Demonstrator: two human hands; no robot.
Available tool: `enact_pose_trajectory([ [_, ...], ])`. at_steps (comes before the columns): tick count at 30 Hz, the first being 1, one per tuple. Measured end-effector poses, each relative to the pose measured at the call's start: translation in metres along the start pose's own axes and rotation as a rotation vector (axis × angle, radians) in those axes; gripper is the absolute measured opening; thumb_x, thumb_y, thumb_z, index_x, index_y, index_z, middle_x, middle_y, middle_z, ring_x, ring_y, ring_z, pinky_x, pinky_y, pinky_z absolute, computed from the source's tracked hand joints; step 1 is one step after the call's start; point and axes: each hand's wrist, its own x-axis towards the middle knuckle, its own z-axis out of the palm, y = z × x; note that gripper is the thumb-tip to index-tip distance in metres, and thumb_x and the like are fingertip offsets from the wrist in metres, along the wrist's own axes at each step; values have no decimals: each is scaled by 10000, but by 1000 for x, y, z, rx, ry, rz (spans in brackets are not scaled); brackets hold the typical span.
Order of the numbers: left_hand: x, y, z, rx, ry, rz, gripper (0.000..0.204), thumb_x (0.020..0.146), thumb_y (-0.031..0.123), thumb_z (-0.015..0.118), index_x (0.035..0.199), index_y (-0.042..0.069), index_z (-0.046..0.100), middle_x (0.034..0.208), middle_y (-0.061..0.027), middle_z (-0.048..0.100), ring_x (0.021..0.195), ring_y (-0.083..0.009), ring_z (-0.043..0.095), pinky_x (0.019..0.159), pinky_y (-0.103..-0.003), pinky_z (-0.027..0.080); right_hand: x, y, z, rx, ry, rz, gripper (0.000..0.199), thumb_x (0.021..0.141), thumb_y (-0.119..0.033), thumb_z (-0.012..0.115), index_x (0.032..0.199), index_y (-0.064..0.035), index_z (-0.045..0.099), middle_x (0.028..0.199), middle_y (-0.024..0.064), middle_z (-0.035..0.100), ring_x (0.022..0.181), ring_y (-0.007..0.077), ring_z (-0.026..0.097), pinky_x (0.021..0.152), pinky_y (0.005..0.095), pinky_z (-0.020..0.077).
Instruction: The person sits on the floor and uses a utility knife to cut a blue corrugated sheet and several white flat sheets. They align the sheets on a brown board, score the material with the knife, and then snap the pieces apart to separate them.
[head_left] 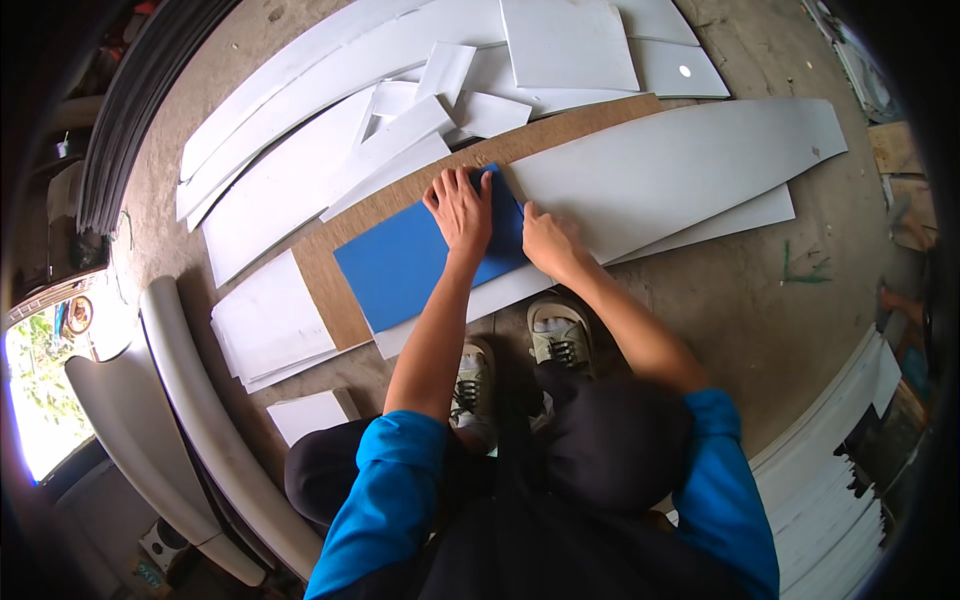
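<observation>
A blue rectangular sheet (395,265) lies on a long white sheet (680,165), both over a brown wooden board (328,285) on the floor. Pressing on the blue sheet near its far right corner is my left hand (463,212), its fingers spread and the thumb apart. My right hand (553,243) is closed at the blue sheet's right edge, where it meets the white sheet. Whatever sits inside that fist is hidden by the fingers, and the hand looks slightly blurred.
White offcuts (410,130) and long panels (270,190) lie beyond the board. Stacked white sheets (270,320) stick out at its left end. Long curved white pieces (215,420) lie at the left, more white strips (820,510) at the lower right. My shoes (560,335) are close to the board.
</observation>
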Motion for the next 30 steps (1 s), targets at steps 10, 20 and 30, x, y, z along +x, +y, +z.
enact_pose_trajectory([
  [10, -1, 3, -2, 19, -11, -6, 283, 860, 335, 481, 944, 77, 562, 907, -85, 524, 962, -231, 480, 886, -395, 291, -33, 8, -27, -22, -35, -63, 174, 788, -84, 449, 916, 32, 468, 630, 181, 610, 591, 331, 626, 509, 391, 499],
  [20, 2, 1, -1, 27, 3, -14, 309, 831, 340, 505, 922, 51, 566, 895, -96, 533, 941, -247, 486, 871, -396, 304, 26, -13, -18, 95, 128, 10, 314, 800, -122, 461, 1063, 50, 469, 639, 170, 615, 605, 316, 630, 533, 405, 503],
  [30, 3, -2, 3, -20, 33, -5, 316, 819, 349, 531, 881, 40, 557, 867, -108, 514, 912, -257, 479, 861, -393, 305, 48, -14, -6, -3, 128, -30, 216, 809, -124, 428, 951, 28, 485, 678, 211, 615, 653, 347, 628, 586, 437, 497],
])
